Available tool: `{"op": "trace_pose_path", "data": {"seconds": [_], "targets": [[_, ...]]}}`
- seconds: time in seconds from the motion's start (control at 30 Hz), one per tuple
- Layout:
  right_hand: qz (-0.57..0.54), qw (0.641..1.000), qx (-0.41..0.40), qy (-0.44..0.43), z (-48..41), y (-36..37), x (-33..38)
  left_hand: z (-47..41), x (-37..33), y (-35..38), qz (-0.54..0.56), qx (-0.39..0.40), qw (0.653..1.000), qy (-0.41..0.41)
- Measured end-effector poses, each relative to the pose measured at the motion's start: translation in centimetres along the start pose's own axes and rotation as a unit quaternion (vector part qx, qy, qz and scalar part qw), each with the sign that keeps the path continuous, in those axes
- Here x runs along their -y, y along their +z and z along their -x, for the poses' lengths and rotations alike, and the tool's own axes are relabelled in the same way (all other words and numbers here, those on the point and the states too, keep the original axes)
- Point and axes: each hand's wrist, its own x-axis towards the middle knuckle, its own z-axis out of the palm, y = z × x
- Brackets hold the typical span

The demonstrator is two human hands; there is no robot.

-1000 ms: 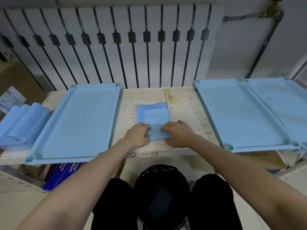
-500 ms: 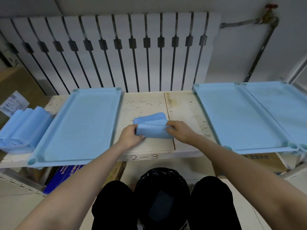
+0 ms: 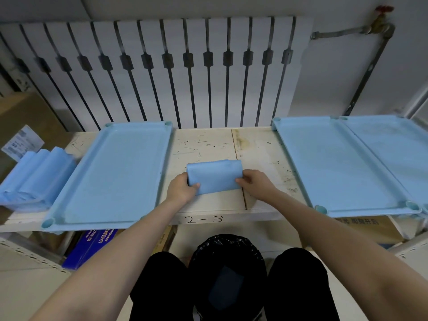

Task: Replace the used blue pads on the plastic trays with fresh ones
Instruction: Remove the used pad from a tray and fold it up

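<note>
A folded blue pad (image 3: pixel 214 176) lies in the middle of the white bench (image 3: pixel 261 149), folded into a short thick bundle. My left hand (image 3: pixel 181 189) pinches its left end with the thumb on top. My right hand (image 3: pixel 254 184) grips its right end. A light blue plastic tray (image 3: pixel 111 174) sits to the left. Two more trays lie side by side on the right, the nearer tray (image 3: pixel 333 163) and the farther tray (image 3: pixel 398 147).
A stack of folded blue pads (image 3: pixel 32 179) rests at the far left beside a cardboard box (image 3: pixel 20 117). A black-lined bin (image 3: pixel 228 274) stands between my knees below the bench. A white radiator (image 3: pixel 162 72) backs the bench. Boxes sit under the bench.
The pad lay flat and longer under both hands; both hands have folded its near end up and over, so it is now a shorter bundle held at both ends.
</note>
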Motion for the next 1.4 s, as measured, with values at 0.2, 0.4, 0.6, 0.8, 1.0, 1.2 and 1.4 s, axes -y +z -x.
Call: {"op": "trace_pose_path", "data": {"seconds": [0.2,0.4,0.6,0.8,1.0,1.2,1.4], "targets": [[0.039,0.998,-0.017,0.039,-2.0,0.6,0.9,-0.8,-0.3,0.1,0.004,-0.009,1.000,-0.028],[0.085,0.992,0.000,0.095,-3.4,1.2,1.9,-1.6,0.0,0.4,-0.009,-0.011,0.998,-0.066],[0.115,0.986,0.006,0.122,-4.3,1.9,1.8,-1.5,-0.2,0.4,-0.115,-0.051,0.991,-0.053],[0.195,0.974,-0.113,0.010,-4.0,2.9,2.8,-1.9,-0.3,1.0,-0.268,0.022,0.958,0.098],[0.253,0.941,0.059,-0.217,-3.7,5.7,3.7,-2.7,0.2,1.0,-0.207,0.040,0.975,0.071],[0.280,0.952,0.080,-0.095,-4.5,4.9,2.3,-3.1,1.0,0.6,-0.197,0.047,0.978,0.058],[0.327,0.941,0.072,-0.040,-3.9,2.7,1.1,-2.3,0.5,0.6,-0.198,0.038,0.979,-0.008]]}}
